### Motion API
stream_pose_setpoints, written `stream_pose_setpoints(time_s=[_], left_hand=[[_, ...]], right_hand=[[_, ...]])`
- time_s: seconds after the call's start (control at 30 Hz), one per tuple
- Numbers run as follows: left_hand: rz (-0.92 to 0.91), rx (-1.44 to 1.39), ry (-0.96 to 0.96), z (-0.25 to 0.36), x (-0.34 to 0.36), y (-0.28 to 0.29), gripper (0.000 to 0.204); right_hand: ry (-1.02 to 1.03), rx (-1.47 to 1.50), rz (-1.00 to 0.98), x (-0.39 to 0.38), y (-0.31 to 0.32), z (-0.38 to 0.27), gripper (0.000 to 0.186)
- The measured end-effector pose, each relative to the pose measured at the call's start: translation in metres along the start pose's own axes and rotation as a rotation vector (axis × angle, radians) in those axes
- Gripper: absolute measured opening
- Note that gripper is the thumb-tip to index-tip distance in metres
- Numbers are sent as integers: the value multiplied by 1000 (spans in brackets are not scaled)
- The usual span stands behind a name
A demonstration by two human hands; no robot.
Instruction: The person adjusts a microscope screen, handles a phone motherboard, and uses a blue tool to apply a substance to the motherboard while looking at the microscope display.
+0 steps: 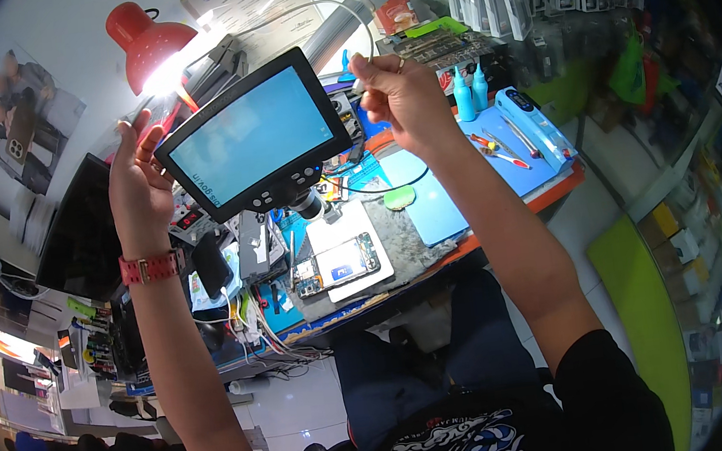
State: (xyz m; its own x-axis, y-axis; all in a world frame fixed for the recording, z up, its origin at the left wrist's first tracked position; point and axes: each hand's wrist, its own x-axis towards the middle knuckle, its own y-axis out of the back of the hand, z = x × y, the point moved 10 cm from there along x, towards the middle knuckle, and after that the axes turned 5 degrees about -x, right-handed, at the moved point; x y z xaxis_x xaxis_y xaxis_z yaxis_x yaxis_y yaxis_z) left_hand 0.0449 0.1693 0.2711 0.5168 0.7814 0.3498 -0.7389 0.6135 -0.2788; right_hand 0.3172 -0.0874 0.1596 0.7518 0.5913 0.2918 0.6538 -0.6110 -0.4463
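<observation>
A digital microscope's black-framed screen [248, 136] stands tilted over the workbench, lit pale blue. My left hand [142, 183], with a red watch strap at the wrist, is raised at the screen's left edge, fingers apart; I cannot tell whether it touches the frame. On the screen's right, my right hand [404, 96] is closed in a pinch around the white end of a thin cable [369, 28] that loops up behind the screen. Below the screen an opened phone [337, 266] with exposed circuitry lies on a white pad [373, 233].
A lit red lamp [152, 49] leans in behind the screen. On the right are a blue mat [439, 208], small tools [500, 152], two blue bottles [463, 96] and a blue device [535, 130]. A dark phone [211, 269] and tangled cables [257, 326] crowd the left.
</observation>
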Motion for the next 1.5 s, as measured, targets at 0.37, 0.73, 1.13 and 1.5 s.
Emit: stream_pose_setpoints(time_s=[0.37,0.73,1.13,1.5], left_hand=[[-139,-86,22,-19,-32,-40,54],[-229,-194,94,-37,-46,-52,68],[-225,-190,110,-42,-45,-50,70],[-415,-344,136,-37,-41,-29,75]], right_hand=[[274,-57,-340,9,-49,2,18],[124,215,-590,10,-66,21,20],[176,212,-471,12,-50,16,18],[130,550,-472,15,-43,30,11]])
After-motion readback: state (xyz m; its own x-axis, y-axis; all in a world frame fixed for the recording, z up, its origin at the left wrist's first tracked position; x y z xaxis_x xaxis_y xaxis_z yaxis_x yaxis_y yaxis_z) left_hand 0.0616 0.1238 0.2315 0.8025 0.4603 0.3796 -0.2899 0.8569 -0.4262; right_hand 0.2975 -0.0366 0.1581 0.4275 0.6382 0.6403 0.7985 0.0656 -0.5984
